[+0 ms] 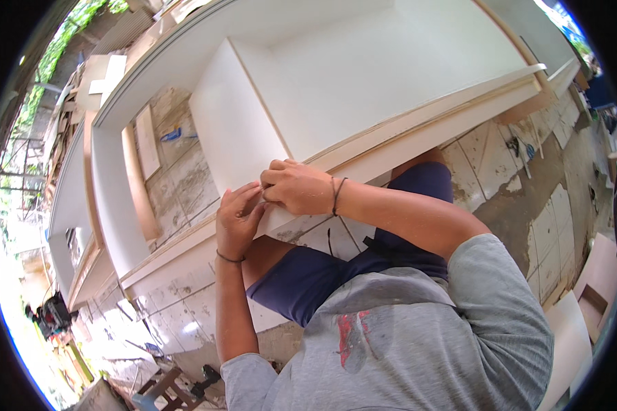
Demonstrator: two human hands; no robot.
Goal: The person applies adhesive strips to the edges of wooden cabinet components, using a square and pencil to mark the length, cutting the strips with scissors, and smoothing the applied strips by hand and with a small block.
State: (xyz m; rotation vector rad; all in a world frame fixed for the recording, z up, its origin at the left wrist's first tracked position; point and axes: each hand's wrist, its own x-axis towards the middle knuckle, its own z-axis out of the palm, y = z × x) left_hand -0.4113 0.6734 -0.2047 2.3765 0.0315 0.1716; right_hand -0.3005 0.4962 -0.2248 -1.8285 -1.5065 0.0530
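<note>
We pinch our left hand [238, 218] and right hand [296, 186] together on the white laminated cabinet divider panel's [236, 130] front edge, seemingly pressing thin edging there.

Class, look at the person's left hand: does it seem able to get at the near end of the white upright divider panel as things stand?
Probably yes. The left hand already rests against the near end of the white divider panel, beside the right hand, which presses on the same edge. Nothing lies between hand and panel.
</note>
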